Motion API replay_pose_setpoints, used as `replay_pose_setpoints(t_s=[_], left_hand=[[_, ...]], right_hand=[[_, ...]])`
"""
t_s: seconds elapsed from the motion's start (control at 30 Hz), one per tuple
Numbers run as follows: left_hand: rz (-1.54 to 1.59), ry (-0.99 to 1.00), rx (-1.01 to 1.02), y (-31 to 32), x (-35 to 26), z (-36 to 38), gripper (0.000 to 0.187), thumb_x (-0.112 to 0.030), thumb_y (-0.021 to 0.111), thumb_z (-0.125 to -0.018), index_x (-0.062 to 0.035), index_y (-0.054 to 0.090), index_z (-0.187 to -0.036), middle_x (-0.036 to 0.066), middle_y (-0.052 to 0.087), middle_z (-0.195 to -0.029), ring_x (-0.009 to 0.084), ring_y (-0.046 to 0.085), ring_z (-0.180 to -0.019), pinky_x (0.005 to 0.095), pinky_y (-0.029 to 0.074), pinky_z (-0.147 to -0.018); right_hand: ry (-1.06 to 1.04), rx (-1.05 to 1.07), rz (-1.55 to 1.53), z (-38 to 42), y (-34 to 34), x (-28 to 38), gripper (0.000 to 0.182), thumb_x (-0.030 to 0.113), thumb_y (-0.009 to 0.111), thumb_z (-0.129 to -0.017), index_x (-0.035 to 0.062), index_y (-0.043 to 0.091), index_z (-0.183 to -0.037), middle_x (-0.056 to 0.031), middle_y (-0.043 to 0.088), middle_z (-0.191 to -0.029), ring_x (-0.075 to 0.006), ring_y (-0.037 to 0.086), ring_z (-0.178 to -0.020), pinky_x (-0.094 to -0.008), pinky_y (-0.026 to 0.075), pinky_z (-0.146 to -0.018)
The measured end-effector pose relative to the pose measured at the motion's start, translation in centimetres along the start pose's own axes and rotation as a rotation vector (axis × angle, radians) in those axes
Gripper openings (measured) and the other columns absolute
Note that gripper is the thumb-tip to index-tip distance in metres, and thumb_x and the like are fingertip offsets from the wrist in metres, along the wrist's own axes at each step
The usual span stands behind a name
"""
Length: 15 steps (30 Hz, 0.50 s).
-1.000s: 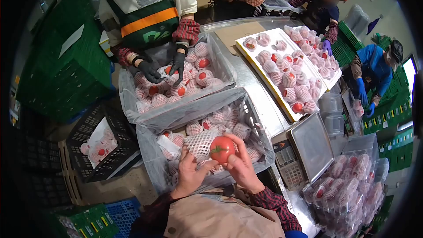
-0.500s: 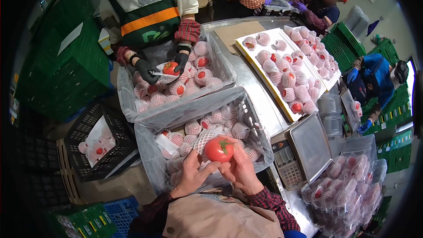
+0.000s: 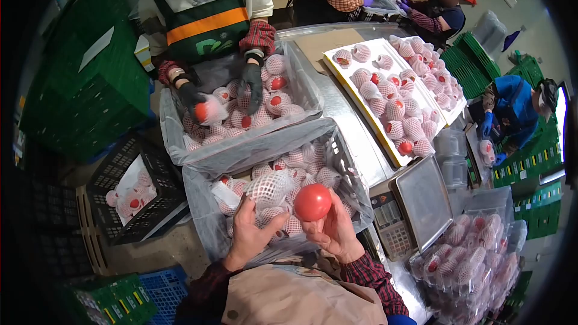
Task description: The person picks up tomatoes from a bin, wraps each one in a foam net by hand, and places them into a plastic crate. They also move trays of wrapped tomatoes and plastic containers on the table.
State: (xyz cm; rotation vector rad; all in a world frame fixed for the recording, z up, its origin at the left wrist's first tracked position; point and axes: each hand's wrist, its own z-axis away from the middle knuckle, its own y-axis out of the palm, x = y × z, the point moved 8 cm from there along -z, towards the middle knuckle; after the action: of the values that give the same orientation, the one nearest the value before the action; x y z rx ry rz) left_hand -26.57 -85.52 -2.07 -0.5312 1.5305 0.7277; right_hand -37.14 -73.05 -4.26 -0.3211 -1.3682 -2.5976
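Head view: the black crate (image 3: 120,174) at far left holds netted tomatoes. The left hand (image 3: 248,233) grips the white foam net (image 3: 267,185), fingers curled on it, above the lined crate (image 3: 343,162). The right hand (image 3: 335,230) holds the bare red tomato (image 3: 312,201), fingers closed around it, just beside the net. The scale (image 3: 415,204) stands at right.

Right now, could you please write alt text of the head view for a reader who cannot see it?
The right hand holds a bare red tomato while the left hand holds a white foam net, above a lined crate of netted tomatoes. Opposite, a person's black-gloved hand works at another crate.
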Motion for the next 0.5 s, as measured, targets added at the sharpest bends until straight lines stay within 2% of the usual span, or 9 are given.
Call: replay_pose_setpoints(t_s=[0.13,0.2,0.23,0.3,0.33,0.4,0.43,0.5], left_hand=[[0.102,-0.054,0.125,0.7,-0.1,0.3,0.059,-0.003,0.083,-0.082,0.0054,0.055,-0.133,0.013,0.061,-0.128,0.0204,0.061,-0.118,0.0355,0.050,-0.100],[-0.169,0.107,0.265,1.7,-0.3,0.4,0.063,0.000,0.081,-0.083,0.0048,0.051,-0.138,0.013,0.059,-0.132,0.0199,0.060,-0.122,0.0337,0.049,-0.104],[-0.171,0.106,0.264,1.9,-0.3,0.4,0.063,0.000,0.081,-0.083,0.0048,0.051,-0.138,0.013,0.059,-0.132,0.0199,0.060,-0.122,0.0337,0.049,-0.104],[0.115,-0.007,0.257,2.2,0.3,0.3,0.065,0.001,0.080,-0.085,0.0036,0.047,-0.141,0.013,0.060,-0.133,0.0198,0.059,-0.122,0.0334,0.048,-0.105],[0.114,-0.007,0.257,2.2,0.2,0.1,0.065,0.001,0.080,-0.085,0.0036,0.047,-0.141,0.013,0.060,-0.133,0.0198,0.059,-0.122,0.0334,0.048,-0.105],[0.398,-0.101,0.266,2.2,0.4,-0.1,0.067,0.002,0.079,-0.086,0.0027,0.045,-0.144,0.013,0.060,-0.134,0.0199,0.059,-0.123,0.0353,0.050,-0.104],[0.397,-0.100,0.267,1.9,0.3,-0.1,0.067,0.002,0.079,-0.086,0.0027,0.045,-0.144,0.013,0.060,-0.134,0.0199,0.059,-0.123,0.0353,0.050,-0.104],[0.533,-0.274,0.304,1.9,1.4,0.3,0.066,-0.001,0.078,-0.088,0.0013,0.045,-0.145,0.011,0.061,-0.133,0.0190,0.060,-0.122,0.0350,0.051,-0.103]], right_hand=[[0.018,0.123,0.031,0.0,0.3,-1.0,0.068,0.064,0.027,-0.107,0.0057,0.054,-0.128,-0.0097,0.061,-0.071,-0.0120,0.042,-0.037,-0.0222,0.033,-0.036],[0.088,0.054,0.139,-0.1,-0.1,-1.9,0.070,0.065,0.026,-0.107,0.0038,0.055,-0.126,-0.0086,0.064,-0.074,-0.0110,0.046,-0.041,-0.0217,0.033,-0.035],[0.089,0.056,0.139,0.0,0.4,-2.0,0.070,0.065,0.026,-0.107,0.0038,0.055,-0.126,-0.0086,0.064,-0.074,-0.0110,0.046,-0.041,-0.0217,0.033,-0.035],[0.003,-0.086,0.270,0.4,0.5,-1.2,0.068,0.063,0.029,-0.108,0.0024,0.059,-0.119,-0.0076,0.066,-0.077,-0.0116,0.051,-0.046,-0.0227,0.035,-0.039],[0.002,-0.085,0.269,0.5,0.1,-1.1,0.068,0.063,0.029,-0.108,0.0024,0.059,-0.119,-0.0076,0.066,-0.077,-0.0116,0.051,-0.046,-0.0227,0.035,-0.039],[-0.094,-0.087,0.602,0.3,-1.5,0.0,0.064,0.061,0.031,-0.108,0.0042,0.060,-0.119,-0.0104,0.068,-0.083,-0.0135,0.056,-0.054,-0.0231,0.043,-0.049],[-0.096,-0.087,0.602,-0.4,-2.4,-0.1,0.064,0.061,0.031,-0.108,0.0042,0.060,-0.119,-0.0104,0.068,-0.083,-0.0135,0.056,-0.054,-0.0231,0.043,-0.049],[-0.233,-0.322,0.545,-1.1,-4.7,1.3,0.055,0.054,0.038,-0.109,0.0050,0.061,-0.120,-0.0096,0.070,-0.095,-0.0137,0.064,-0.070,-0.0256,0.047,-0.059]])
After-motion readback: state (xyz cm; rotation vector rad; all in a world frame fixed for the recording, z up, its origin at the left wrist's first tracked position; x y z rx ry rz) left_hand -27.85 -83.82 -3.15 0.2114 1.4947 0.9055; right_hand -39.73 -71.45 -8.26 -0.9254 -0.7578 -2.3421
